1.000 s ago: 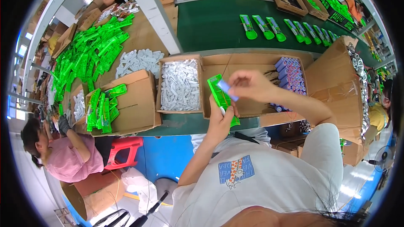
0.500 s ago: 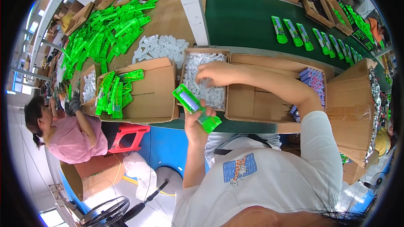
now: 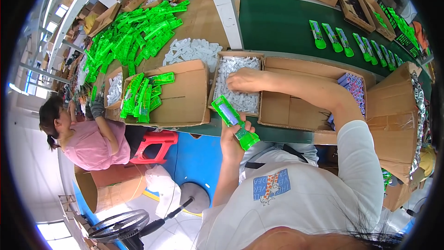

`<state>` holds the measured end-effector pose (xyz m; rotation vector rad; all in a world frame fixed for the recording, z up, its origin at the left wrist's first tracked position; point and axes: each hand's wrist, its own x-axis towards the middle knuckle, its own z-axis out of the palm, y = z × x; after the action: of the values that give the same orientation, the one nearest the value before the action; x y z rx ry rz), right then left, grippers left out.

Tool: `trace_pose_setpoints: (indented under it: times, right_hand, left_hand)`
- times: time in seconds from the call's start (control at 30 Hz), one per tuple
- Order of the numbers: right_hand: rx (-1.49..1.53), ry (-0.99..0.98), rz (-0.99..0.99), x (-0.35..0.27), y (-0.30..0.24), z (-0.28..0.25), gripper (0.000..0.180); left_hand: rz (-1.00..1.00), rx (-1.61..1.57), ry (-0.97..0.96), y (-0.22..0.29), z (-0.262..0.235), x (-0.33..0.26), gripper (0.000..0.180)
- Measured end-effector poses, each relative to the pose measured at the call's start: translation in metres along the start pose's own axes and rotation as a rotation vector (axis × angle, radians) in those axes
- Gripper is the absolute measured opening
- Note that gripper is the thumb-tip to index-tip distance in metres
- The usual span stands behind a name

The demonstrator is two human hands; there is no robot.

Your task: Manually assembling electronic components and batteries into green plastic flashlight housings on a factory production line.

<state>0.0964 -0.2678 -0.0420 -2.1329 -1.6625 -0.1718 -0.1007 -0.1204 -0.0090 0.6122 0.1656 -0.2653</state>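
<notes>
The left hand (image 3: 232,141) is closed around a green case (image 3: 234,121), its long axis slanted up-left; the right hand (image 3: 244,81), fingers curled, is laid on white parts (image 3: 235,93).

bench (image 3: 194,23) | cardboard boxes (image 3: 185,97) | green cases (image 3: 134,41) | white parts (image 3: 192,51)

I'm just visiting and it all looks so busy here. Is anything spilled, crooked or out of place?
Mostly orderly. One loose heap of small white parts lies on the bare bench beside the box of white parts that the right hand reaches into. The left hand holds a green case. Green cases lie jumbled farther left.
</notes>
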Motion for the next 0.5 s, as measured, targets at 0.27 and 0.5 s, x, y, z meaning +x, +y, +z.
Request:
trace_pose_setpoints:
  times: [0.27, 0.5]
  right_hand:
    - [1.286, 0.369, 0.801, 0.013, -0.054, -0.050, 0.023]
    - [0.605, 0.326, 0.536, -0.003, -0.065, -0.046, 0.017]
  left_hand:
    - [-0.010, 0.192, 0.038, 0.006, 0.008, 0.001, 0.044]
    - [0.018, 0.327, 0.003, 0.003, 0.014, 0.014, 0.036]
